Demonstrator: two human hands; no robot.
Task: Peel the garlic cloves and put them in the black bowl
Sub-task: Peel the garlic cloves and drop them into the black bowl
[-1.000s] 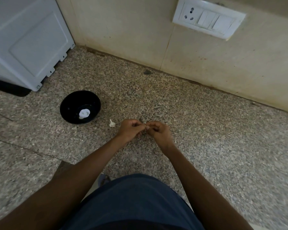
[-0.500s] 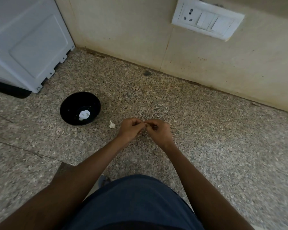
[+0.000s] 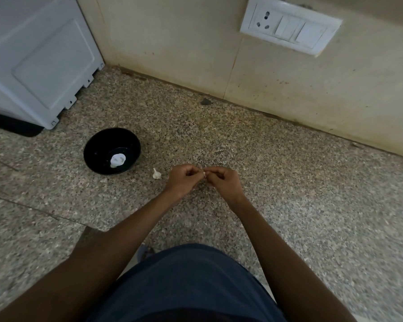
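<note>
Both hands meet over the speckled stone counter (image 3: 289,182), fingers curled: the left hand (image 3: 182,180) and the right hand (image 3: 223,180) pinch one small garlic clove (image 3: 204,174) between their fingertips, of which only a pale sliver shows, so it looks like the skin is being picked off right now. At about 9 o'clock from the hands sits the black bowl (image 3: 96,156), with something white in the bottom (image 3: 118,160), probably garlic already peeled, though it's too small to be sure. Between bowl and hands, just beside the left hand, a loose white piece of garlic (image 3: 156,174) lies on the counter, seemingly with its skin on. What could go wrong: the clove is tiny and gets slick once bare, so a hard squeeze could shoot it out across the counter or off the near edge. Bits of papery skin may stick to the fingers and ride into the bowl. The left wrist could also knock the loose piece away on the trip over to the bowl. As for writing, nothing is readable: the white switch plate (image 3: 290,25) at 1 o'clock on the wall and the white appliance (image 3: 37,56) at 10 o'clock show no legible brand or label.
</note>
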